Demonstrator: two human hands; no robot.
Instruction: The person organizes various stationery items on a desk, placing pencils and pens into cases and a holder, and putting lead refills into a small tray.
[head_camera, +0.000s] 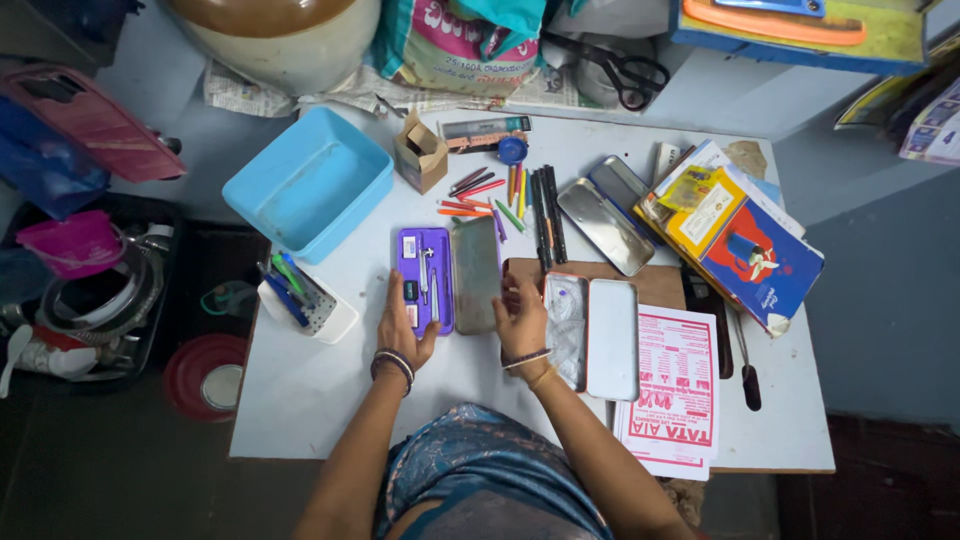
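- The left hand (405, 330) rests by the lower left corner of the purple geometry box (424, 265), just left of the frame's centre; its fingers lie loosely spread against the box edge and grip nothing.
- The right hand (522, 318) touches the lower right edge of the grey lid (477, 274), which lies flat just beside the purple box, on its right. Its fingers are curled at the lid's rim; whether they pinch it or only press on it I cannot tell.
- The purple box is open and holds a compass and a few small pieces in its slots.
- The step in hand looks like sorting out this geometry box: steadying the tray with one hand and handling its lid with the other.
- The next move seems to call for a firm pinch on the lid's long edge, lifting it clear of the desk (320, 390) and lining it up square over the tray while the left hand keeps the tray from sliding.
- Above the box, at upper centre, loose pencils (500, 200) lie scattered; a blue tub (310, 180) sits at upper left.
- Right of the hands lie two more open tins (592, 338) and a stack of books (740, 240).
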